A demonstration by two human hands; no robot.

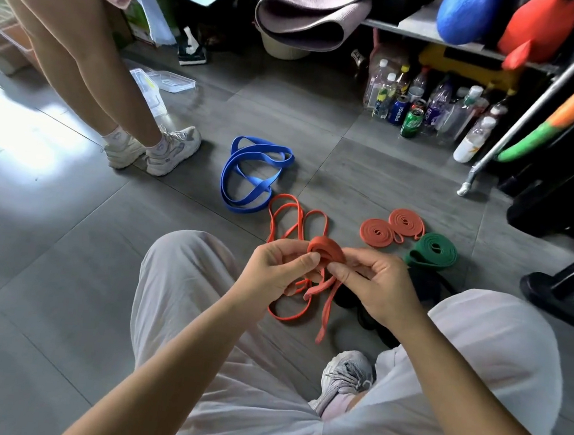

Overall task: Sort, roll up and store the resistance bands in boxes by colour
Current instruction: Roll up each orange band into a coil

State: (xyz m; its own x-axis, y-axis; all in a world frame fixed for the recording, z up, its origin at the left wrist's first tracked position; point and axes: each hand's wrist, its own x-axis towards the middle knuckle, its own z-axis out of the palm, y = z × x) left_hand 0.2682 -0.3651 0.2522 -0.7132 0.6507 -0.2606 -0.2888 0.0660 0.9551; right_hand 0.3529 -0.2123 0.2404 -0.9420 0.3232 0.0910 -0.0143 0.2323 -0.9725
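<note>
grey floor tiles (71, 234) are spreading out under a seated person in pale trousers. the left hand (276, 268) and the right hand (373, 286) are both pinching a partly rolled orange band (326, 249) between thumb and curled fingers, holding it above the floor between the knees. its loose tail (324, 316) is hanging from the roll and trailing onto the tiles. more loose orange loops (299, 218) are lying just behind the hands; whether they are part of the same band i cannot tell. a loose blue band (251, 173) is lying farther back, just beside those loops. to the right, two rolled orange coils (377, 233) are sitting side by side, with a rolled green band (432, 251) just beside them. dark bands (424, 286) are lying partly hidden behind the right hand. clear plastic boxes (172, 81) are sitting well apart at the far left, near a standing person's sneakers (167, 153). bottles and cans (425, 104) are crowding under a shelf (414, 28).
</note>
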